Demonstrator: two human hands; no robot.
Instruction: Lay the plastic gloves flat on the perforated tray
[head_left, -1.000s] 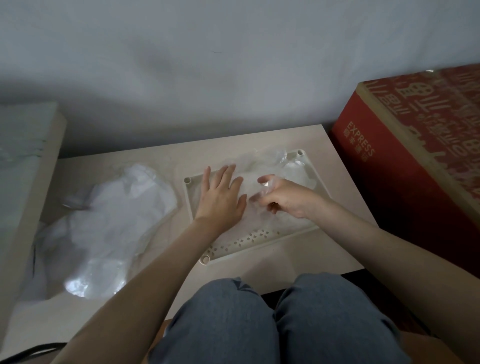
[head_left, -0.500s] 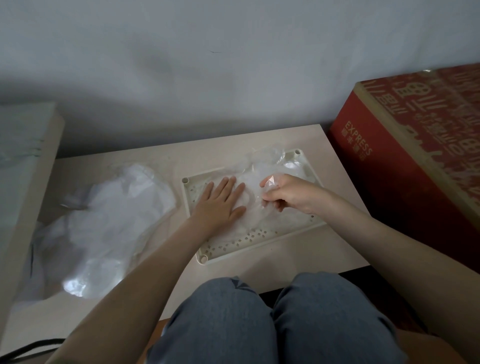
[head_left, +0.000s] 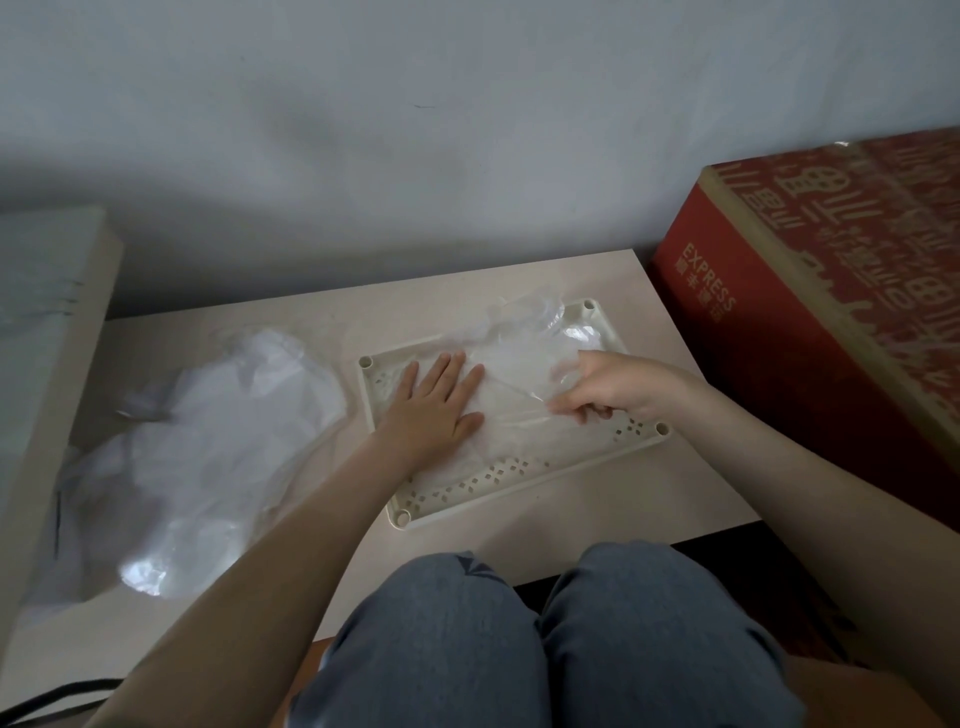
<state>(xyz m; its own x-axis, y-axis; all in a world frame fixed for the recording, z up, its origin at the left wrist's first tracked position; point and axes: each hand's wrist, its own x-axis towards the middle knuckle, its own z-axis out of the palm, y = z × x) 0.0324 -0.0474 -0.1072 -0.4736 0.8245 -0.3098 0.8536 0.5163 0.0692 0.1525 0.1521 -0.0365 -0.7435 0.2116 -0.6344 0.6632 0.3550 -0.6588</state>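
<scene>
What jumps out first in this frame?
On the cream perforated tray at centre, the left hand presses flat on a clear plastic glove while the right hand pinches it. A crumpled clear plastic heap lies left of it; a red box stands far right.

1. Hands: two. The left hand (head_left: 436, 410) lies flat and the right hand (head_left: 618, 389) pinches.
2. Perforated tray (head_left: 498, 475): one, under the fingers of both hands.
3. Plastic gloves (head_left: 519, 364): clear layers beneath the fingers – their number cannot be told.
4. Heap of clear plastic (head_left: 218, 447): one, well left of the left fingers.
5. Red box (head_left: 831, 332): one, right of the right fingers.
6. Table (head_left: 597, 509): one.
</scene>
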